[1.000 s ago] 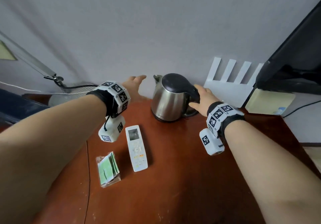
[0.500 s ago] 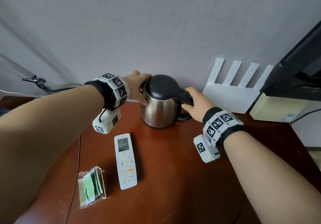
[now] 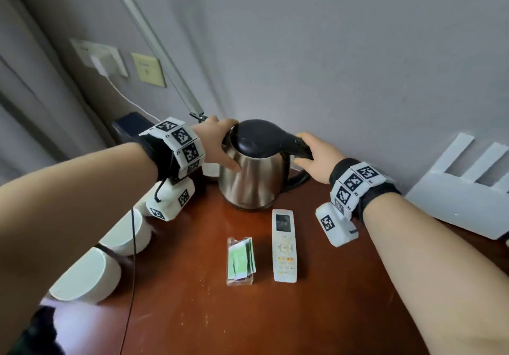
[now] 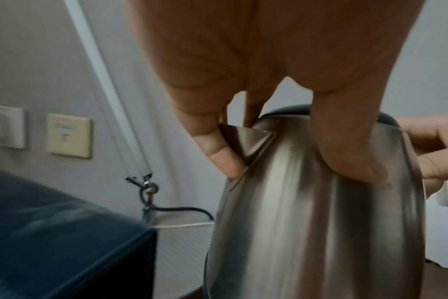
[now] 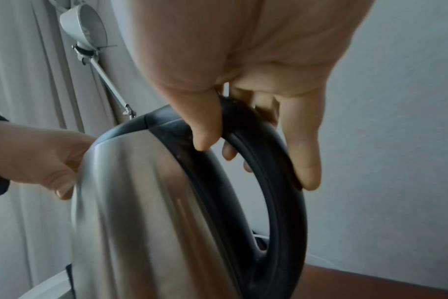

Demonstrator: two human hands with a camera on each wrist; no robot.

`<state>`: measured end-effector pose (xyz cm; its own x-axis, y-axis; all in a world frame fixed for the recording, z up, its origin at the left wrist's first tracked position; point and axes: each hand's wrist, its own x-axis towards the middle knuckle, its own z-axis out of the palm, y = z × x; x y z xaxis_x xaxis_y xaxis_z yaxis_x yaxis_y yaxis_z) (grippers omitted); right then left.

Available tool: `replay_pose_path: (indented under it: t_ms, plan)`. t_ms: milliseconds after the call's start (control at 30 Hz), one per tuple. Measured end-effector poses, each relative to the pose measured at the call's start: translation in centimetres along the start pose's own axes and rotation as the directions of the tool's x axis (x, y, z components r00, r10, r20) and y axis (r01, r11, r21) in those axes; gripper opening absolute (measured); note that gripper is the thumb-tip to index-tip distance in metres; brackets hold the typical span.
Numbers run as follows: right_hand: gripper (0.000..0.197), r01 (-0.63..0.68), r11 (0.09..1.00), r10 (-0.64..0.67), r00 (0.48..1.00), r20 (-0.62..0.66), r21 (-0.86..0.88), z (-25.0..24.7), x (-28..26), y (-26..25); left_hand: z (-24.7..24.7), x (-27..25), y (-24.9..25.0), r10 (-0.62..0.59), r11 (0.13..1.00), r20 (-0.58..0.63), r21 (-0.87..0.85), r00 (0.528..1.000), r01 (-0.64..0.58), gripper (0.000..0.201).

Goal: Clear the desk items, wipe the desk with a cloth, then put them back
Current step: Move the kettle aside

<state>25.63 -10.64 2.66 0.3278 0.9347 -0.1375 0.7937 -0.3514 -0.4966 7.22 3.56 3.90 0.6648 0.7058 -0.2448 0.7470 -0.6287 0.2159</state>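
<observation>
Your left hand (image 3: 217, 142) and right hand (image 3: 319, 159) flank the stainless-steel kettle with a black lid and handle (image 3: 253, 172), which sits on the reddish-brown wooden desk (image 3: 206, 313) at the centre of the head view. Your left fingers (image 4: 345, 153) curl round its spout side; your right fingers (image 5: 304, 153) wrap the handle's top. Below the kettle lie a white remote control (image 3: 284, 244) and, just left of it, a clear packet of green sachets (image 3: 240, 261). White cups (image 3: 110, 258) stand at lower left.
</observation>
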Motion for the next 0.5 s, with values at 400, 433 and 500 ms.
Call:
replay_pose_path:
  t_ms: [400,433,500]
  plan:
    - [0.041,0.024,0.999,-0.021,0.998,0.062,-0.044,4.7,1.4,-2.6,3.2,-2.6,-4.5,-0.083,0.991,0.05,-0.103,0.995,0.088,0.108]
    - [0.042,0.02,0.999,-0.017,0.998,0.065,-0.047,4.9,1.4,-2.6,3.5,-2.6,-4.5,-0.086,0.99,0.049,-0.106,0.995,0.091,0.108]
    - [0.043,0.008,0.999,-0.005,0.998,0.07,-0.052,5.3,1.4,-2.5,4.0,-2.7,-4.5,-0.091,0.989,0.052,-0.109,0.994,0.096,0.108]
